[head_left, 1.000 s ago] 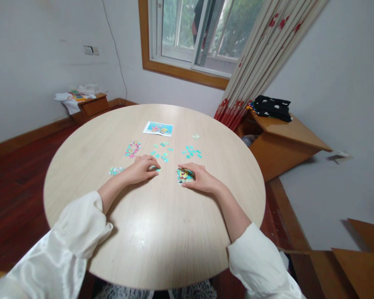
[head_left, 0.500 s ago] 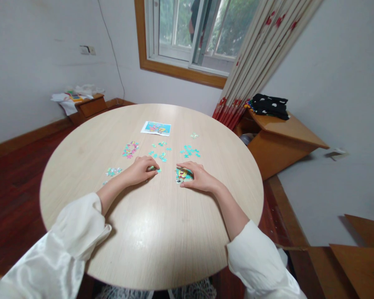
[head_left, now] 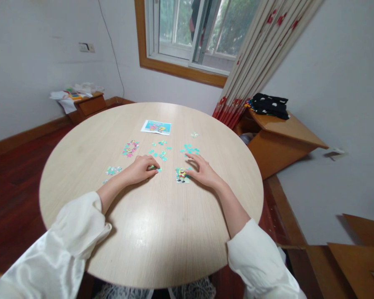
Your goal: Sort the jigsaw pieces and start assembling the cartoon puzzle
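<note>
My left hand (head_left: pixel 145 168) rests on the table with its fingers curled towards the thumb around a green and turquoise jigsaw puzzle piece (head_left: pixel 152 167), mostly hidden under them. My right hand (head_left: pixel 203 170) is open, thumb and fingers apart. Its thumb lies at the right edge of a small joined puzzle section (head_left: pixel 182 175) showing a yellow cartoon figure. Its fingertips reach near a group of loose turquoise pieces (head_left: pixel 190 149). More loose pieces (head_left: pixel 160 154) lie just beyond my left hand.
A printed reference picture (head_left: pixel 156 127) lies towards the back of the round table (head_left: pixel 156 232). Pink pieces (head_left: pixel 131 148) and pale pieces (head_left: pixel 113 170) lie on the left, and a few whitish ones (head_left: pixel 194 135) at the back right. A wooden cabinet (head_left: pixel 286 145) stands beyond the table's right side.
My right hand has opened and lifted its fingers off the joined section, shifting slightly away, so more of the yellow figure shows. My left hand stays in place.
</note>
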### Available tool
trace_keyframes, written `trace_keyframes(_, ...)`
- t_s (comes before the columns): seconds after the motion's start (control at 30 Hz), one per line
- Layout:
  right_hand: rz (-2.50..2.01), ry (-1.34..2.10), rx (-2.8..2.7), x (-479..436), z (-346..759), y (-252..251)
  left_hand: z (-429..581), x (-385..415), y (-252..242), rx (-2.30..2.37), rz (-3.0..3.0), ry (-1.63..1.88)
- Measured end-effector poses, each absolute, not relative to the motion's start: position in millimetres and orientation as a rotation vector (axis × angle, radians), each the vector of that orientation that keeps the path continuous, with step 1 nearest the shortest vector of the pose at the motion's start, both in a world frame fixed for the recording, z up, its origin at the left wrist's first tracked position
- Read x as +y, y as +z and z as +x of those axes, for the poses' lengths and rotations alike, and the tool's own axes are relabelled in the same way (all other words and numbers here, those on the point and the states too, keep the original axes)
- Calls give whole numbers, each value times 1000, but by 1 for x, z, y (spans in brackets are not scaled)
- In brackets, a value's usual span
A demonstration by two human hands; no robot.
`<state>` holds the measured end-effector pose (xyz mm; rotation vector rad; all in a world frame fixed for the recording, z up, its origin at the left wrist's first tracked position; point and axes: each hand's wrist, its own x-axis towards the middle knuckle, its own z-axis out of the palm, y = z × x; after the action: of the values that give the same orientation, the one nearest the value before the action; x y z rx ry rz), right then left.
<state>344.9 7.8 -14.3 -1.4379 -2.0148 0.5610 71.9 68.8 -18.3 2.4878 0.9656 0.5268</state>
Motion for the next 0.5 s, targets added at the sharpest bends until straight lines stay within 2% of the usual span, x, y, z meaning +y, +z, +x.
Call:
trace_keyframes(0.17,-1542,491,-2162,6,342,-14,73,68,-17,951,2501,526)
trace_keyframes(0.5,-1621,410,-2037,9,328,-20,74,67,-17,990,2471,634)
